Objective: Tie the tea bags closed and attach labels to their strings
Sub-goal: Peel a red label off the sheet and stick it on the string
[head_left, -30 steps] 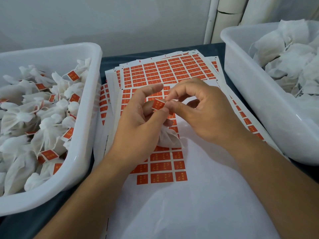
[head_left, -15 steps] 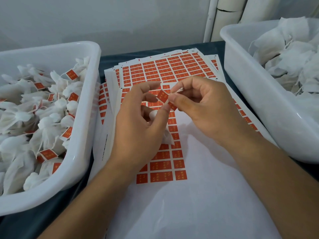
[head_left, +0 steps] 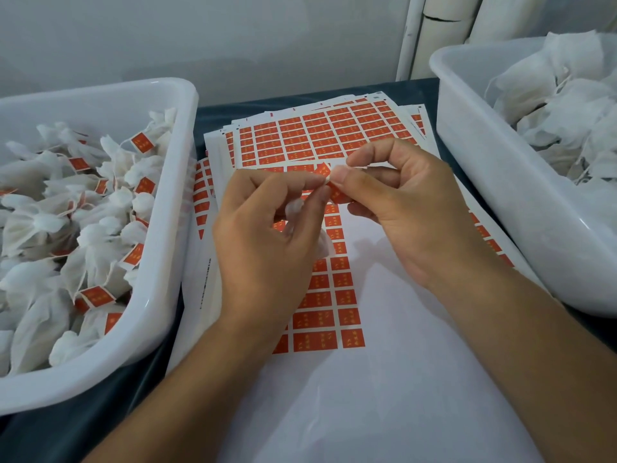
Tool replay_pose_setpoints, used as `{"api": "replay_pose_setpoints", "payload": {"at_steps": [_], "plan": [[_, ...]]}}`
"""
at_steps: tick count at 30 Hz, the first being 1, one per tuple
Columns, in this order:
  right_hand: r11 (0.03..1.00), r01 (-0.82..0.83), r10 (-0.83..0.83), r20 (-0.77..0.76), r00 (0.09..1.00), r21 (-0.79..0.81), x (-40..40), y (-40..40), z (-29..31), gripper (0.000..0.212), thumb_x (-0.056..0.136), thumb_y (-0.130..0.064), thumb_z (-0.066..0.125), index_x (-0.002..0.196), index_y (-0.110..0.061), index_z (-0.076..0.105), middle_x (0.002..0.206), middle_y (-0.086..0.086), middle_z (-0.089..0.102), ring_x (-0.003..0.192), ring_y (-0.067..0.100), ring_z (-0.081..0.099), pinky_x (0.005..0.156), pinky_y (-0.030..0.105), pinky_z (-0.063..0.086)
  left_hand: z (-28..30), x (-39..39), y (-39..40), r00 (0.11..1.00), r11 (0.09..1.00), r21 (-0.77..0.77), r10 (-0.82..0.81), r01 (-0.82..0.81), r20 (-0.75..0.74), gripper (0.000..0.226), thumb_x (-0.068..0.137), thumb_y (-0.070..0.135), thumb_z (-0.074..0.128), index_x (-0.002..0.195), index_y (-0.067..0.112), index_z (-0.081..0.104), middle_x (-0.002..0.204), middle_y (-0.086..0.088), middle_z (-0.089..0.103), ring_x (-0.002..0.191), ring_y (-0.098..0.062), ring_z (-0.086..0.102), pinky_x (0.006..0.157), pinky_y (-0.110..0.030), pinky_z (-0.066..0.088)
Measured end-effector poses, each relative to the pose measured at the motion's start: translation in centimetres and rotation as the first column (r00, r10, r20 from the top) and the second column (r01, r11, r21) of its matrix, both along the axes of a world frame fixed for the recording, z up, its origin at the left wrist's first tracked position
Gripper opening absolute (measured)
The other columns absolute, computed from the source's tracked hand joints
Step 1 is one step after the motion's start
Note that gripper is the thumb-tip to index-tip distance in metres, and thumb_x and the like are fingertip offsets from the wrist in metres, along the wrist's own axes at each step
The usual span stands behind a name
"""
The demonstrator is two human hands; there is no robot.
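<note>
Both hands meet above the sticker sheet [head_left: 320,339] of orange labels. My left hand [head_left: 263,245] pinches the orange label [head_left: 335,192] between thumb and forefinger, and a white tea bag [head_left: 322,243] hangs under its palm, mostly hidden. My right hand [head_left: 404,208] pinches the same label and the thin white string [head_left: 355,167] at its fingertips. The label sits folded between the two thumbs.
A white tub [head_left: 160,295] on the left holds several tied, labelled tea bags. Another white tub [head_left: 521,202] on the right holds several unlabelled white bags. More label sheets [head_left: 327,128] are stacked behind the hands on the dark tabletop. White pipes stand at the wall.
Both hands have risen a little and drawn together on the label. The tea bag has lifted off the sheet and now hangs under the left palm.
</note>
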State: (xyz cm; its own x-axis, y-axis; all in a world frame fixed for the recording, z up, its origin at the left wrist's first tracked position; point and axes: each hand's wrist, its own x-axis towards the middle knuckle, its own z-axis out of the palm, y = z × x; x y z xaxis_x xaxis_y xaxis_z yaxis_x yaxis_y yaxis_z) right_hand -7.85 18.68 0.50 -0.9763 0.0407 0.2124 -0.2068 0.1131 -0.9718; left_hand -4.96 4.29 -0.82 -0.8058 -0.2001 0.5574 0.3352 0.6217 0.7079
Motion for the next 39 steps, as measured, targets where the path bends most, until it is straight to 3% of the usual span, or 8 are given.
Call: {"api": "replay_pose_setpoints", "payload": {"at_steps": [5,11,17,19,26,30,34,39], "plan": [[0.999,-0.008,0.01,-0.053,0.999,0.04,-0.1,0.1,-0.1,0.014,0.088,-0.034,0.078,0.096,-0.035,0.066,0.093,-0.019,0.076,0.087,0.0,0.074,0.072,0.015,0.059,0.1,-0.1,0.0,1.0,1.0,0.026,0.016,-0.017,0.018,0.013,0.094,0.036,0.073,0.106,0.032,0.075,0.099,0.021,0.06,0.092,0.0,0.059,0.08,-0.004,0.047],[0.962,0.02,0.032,-0.185,0.982,0.271,-0.1,0.3,0.1,0.02,0.088,-0.037,0.078,0.098,-0.042,0.061,0.088,-0.038,0.065,0.088,-0.014,0.067,0.068,0.001,0.049,0.2,-0.3,0.1,0.994,1.0,0.005,0.001,-0.002,0.112,0.005,0.094,0.037,0.072,0.094,0.036,0.068,0.092,0.025,0.056,0.088,-0.003,0.057,0.077,-0.004,0.045],[0.901,0.024,0.069,-0.197,0.978,0.434,-0.8,1.1,-0.1,0.037,0.088,-0.046,0.075,0.121,-0.041,0.059,0.116,-0.03,0.06,0.098,-0.012,0.063,0.071,0.001,0.049,-0.1,-0.6,-0.1,0.974,1.0,0.0,-0.02,0.021,0.227,0.009,0.095,0.038,0.07,0.088,0.036,0.063,0.091,0.023,0.055,0.093,0.009,0.053,0.072,0.001,0.042],[0.893,-0.032,0.107,-0.143,0.984,0.449,-1.0,1.4,-0.2,0.038,0.089,-0.05,0.071,0.125,-0.043,0.059,0.117,-0.031,0.06,0.098,-0.01,0.064,0.072,0.001,0.049,-0.1,-0.8,-0.2,0.958,0.998,0.045,-0.046,0.035,0.284,0.01,0.096,0.04,0.066,0.088,0.036,0.064,0.093,0.021,0.061,0.09,0.005,0.059,0.069,-0.001,0.046],[0.922,-0.23,0.258,-0.049,0.965,0.313,-1.0,1.2,-0.5,0.007,0.095,-0.038,0.067,0.099,-0.038,0.072,0.091,-0.022,0.072,0.09,0.002,0.071,0.072,0.014,0.057,0.3,-0.7,-0.3,0.901,0.946,0.295,-0.241,0.136,0.36,0.014,0.098,0.042,0.063,0.087,0.035,0.069,0.082,0.021,0.07,0.081,0.0,0.068,0.065,-0.004,0.05],[0.947,-0.169,0.2,-0.087,0.976,0.272,-0.9,1.2,-0.5,0.007,0.096,-0.036,0.068,0.09,-0.039,0.07,0.083,-0.023,0.071,0.083,0.0,0.07,0.064,0.008,0.053,0.1,-0.7,-0.4,0.891,0.945,0.288,-0.259,0.154,0.374,0.006,0.094,0.044,0.067,0.095,0.038,0.067,0.087,0.019,0.07,0.085,0.003,0.067,0.062,-0.005,0.051],[0.956,-0.105,0.143,-0.122,0.982,0.273,-1.0,1.3,-0.4,0.009,0.097,-0.036,0.066,0.088,-0.039,0.067,0.078,-0.023,0.069,0.079,0.002,0.069,0.064,0.008,0.052,0.0,-0.6,-0.4,0.872,0.956,0.213,-0.274,0.202,0.406,0.027,0.088,0.039,0.079,0.102,0.046,0.057,0.1,0.027,0.063,0.092,0.013,0.063,0.06,-0.004,0.05],[0.968,-0.067,0.101,-0.134,0.986,0.241,-1.0,1.7,0.0,0.008,0.096,-0.038,0.068,0.088,-0.038,0.069,0.081,-0.018,0.072,0.078,0.009,0.07,0.068,0.014,0.056,-0.1,-0.6,-0.2,0.896,0.968,0.19,-0.226,0.163,0.381,0.018,0.089,0.043,0.076,0.099,0.041,0.062,0.091,0.025,0.068,0.087,0.009,0.066,0.061,-0.004,0.05]]}}
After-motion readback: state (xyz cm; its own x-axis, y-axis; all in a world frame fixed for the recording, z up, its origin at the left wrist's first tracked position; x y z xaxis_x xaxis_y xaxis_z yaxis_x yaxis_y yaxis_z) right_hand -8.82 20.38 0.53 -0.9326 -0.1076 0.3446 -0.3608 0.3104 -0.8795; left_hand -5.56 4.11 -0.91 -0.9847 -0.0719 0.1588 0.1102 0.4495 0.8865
